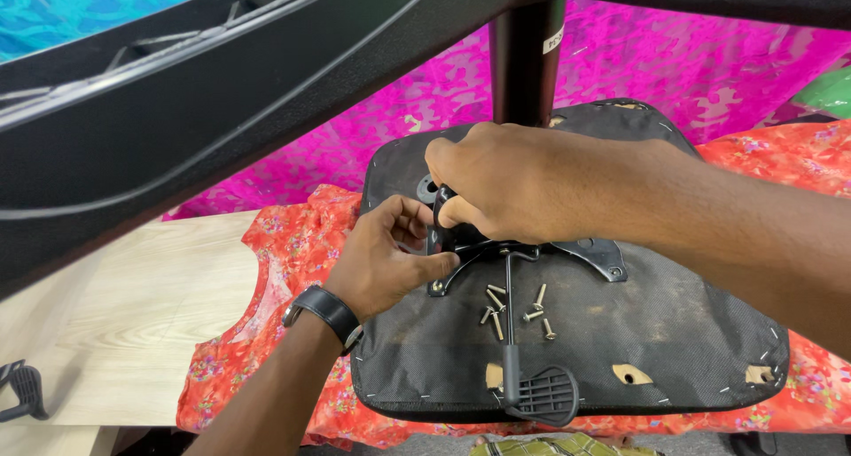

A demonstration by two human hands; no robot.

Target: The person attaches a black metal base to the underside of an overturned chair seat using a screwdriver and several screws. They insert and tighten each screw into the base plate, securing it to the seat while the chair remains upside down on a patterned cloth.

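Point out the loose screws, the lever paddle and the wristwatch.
screws (515,311), head view, middle of the loose pile on the seat underside.
lever paddle (547,396), head view, its ribbed flat end.
wristwatch (326,311), head view, the black strap on the left wrist.

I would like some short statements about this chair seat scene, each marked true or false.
1. Both hands are at the black metal mechanism on the upturned seat base. True.
2. The loose screws lie on the wooden floor. False: they lie on the seat base, beside the lever rod.
3. The left hand wears a dark wristwatch. True.
4. The right hand holds a hammer. False: no hammer shows; its fingers grip the mechanism.
5. The lever ends in a black ribbed paddle at the seat's near edge. True.
6. The seat rests on a plain blue cloth. False: on a red flowered cloth.
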